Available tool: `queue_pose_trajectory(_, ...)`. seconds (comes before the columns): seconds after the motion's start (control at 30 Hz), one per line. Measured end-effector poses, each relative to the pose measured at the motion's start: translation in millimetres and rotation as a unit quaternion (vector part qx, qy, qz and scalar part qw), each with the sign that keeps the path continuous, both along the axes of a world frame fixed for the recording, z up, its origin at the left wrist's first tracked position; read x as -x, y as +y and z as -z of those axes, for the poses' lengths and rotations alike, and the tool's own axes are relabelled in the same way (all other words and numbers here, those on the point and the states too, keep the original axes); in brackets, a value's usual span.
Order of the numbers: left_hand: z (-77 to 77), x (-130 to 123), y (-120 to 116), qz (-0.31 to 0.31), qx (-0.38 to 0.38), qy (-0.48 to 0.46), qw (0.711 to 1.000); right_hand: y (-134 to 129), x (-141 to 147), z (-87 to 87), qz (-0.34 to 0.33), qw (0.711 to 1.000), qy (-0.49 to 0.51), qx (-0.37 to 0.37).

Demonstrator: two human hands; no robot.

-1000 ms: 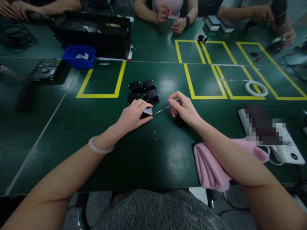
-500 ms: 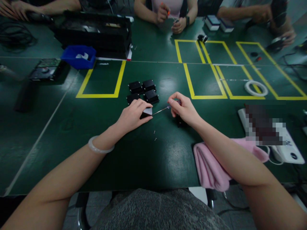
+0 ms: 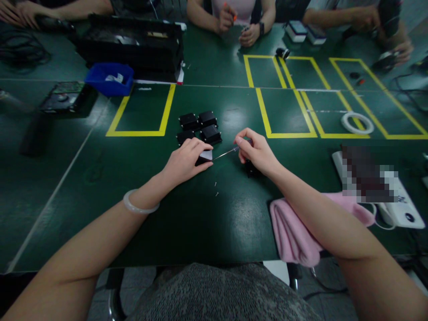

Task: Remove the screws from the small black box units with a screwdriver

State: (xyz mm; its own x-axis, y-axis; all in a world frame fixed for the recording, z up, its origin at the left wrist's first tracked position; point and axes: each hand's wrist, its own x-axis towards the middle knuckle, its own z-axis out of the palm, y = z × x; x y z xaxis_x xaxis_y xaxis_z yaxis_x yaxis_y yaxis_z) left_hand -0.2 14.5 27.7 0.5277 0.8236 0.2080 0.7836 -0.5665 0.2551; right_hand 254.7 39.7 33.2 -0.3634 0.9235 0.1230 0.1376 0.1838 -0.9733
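My left hand [image 3: 189, 160] grips a small black box with a pale top [image 3: 206, 155] on the green table. A screwdriver [image 3: 225, 154] is in my right hand [image 3: 252, 151], its thin tip touching the box's right corner. Partly hidden under my right hand lies another black piece [image 3: 252, 169]. Several black boxes [image 3: 210, 133] with small metal ends sit grouped just beyond my left hand. Two tiny screws, one here [image 3: 217, 194], lie on the table nearer to me.
A pink cloth [image 3: 294, 232] lies under my right forearm, beside a white power strip [image 3: 406, 209]. Farther off are a blue bin [image 3: 110, 79], a large black case [image 3: 130, 49], a white ring [image 3: 357, 123] and yellow tape outlines. Other people's hands work across the table.
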Motion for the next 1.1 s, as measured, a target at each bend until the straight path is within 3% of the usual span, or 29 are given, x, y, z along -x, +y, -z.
queue_pose_trajectory(1.1,-0.8,0.1,-0.2,0.004,0.001,-0.003,1.0,-0.9,-0.2,-0.5,-0.003,1.0,0.015,0.005)
